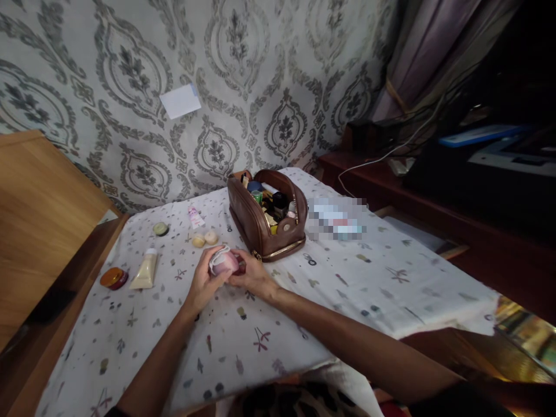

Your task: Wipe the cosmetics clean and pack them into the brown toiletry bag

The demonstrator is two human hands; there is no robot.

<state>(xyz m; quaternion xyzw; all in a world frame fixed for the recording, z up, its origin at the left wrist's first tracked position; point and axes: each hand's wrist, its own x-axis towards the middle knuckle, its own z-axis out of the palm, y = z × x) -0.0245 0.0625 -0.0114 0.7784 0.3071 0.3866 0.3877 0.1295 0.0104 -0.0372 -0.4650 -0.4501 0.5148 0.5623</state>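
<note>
A small pink item with a white cord on top is between my two hands, over the cloth in front of the brown bag. My left hand is wrapped round its left side. From the right, my right hand closes on it, with something dark red at the fingers that I cannot make out clearly. Behind them the brown bag stands unzipped, filled with several small bottles and jars. Two small beige round items lie just behind my left hand.
On the patterned cloth, a cream tube, an orange-lidded jar, a green jar and a pink-white tube lie left. A blurred packet lies right of the bag. A wooden panel borders the left.
</note>
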